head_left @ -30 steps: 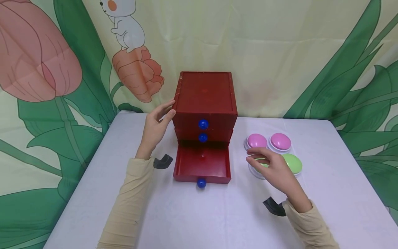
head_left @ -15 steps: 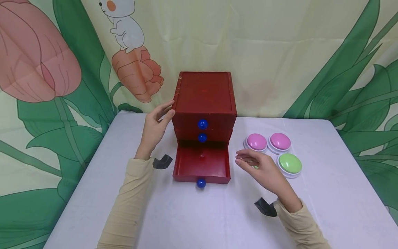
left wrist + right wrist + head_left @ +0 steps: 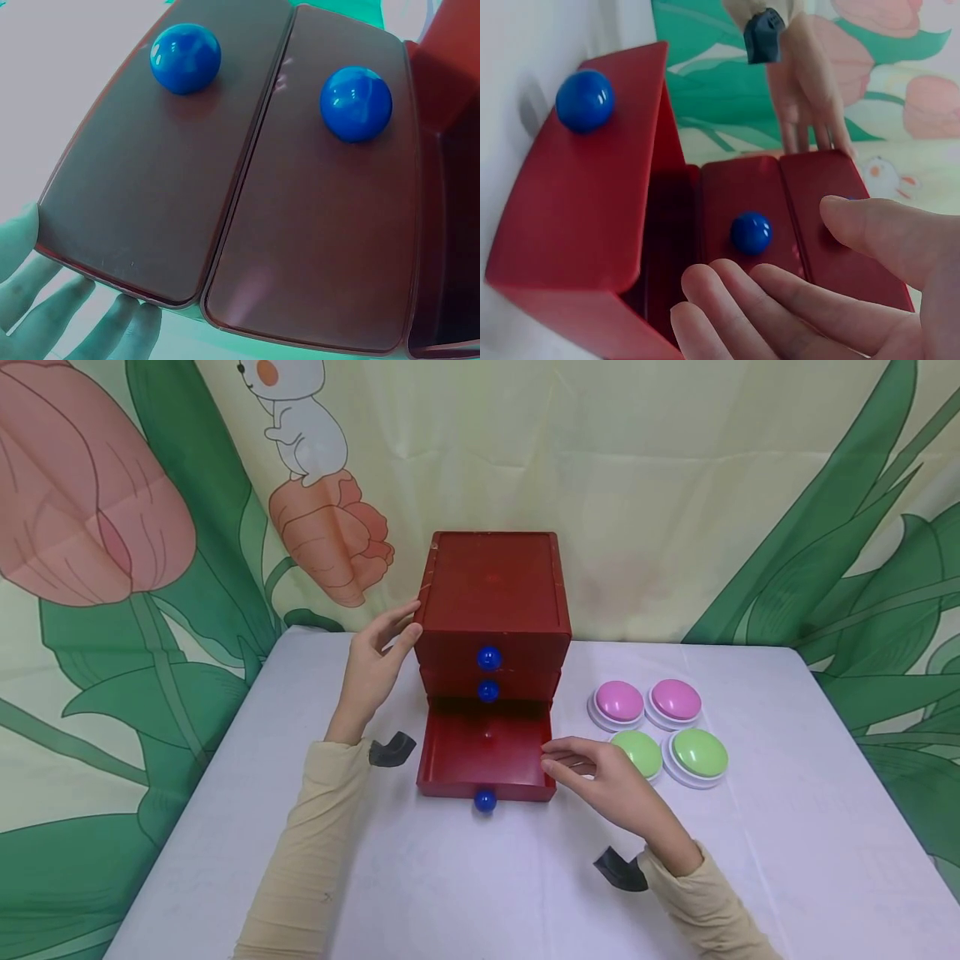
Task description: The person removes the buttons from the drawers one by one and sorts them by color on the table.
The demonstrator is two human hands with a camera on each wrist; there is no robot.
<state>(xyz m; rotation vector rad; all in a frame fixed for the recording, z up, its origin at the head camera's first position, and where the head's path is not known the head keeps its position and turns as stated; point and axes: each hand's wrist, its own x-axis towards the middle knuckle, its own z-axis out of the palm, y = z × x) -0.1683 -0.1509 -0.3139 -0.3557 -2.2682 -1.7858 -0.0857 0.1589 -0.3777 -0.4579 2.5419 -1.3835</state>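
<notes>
A dark red drawer cabinet with blue ball knobs stands at the middle back of the table. Its bottom drawer is pulled out and bare inside; the upper two are closed. My left hand rests against the cabinet's left side near the top front corner, fingers along the side in the left wrist view. My right hand is at the open drawer's right edge, fingertips overlapping its rim in the head view. Its fingers are relaxed and slightly bent, with nothing between them, as the right wrist view shows.
To the right of the cabinet sit two pink push buttons and two green push buttons on white bases. A printed cloth backdrop hangs behind the white-covered table.
My right hand has moved left from over the green buttons to the open drawer's right edge, uncovering the buttons. The left hand and the cabinet have stayed in place.
</notes>
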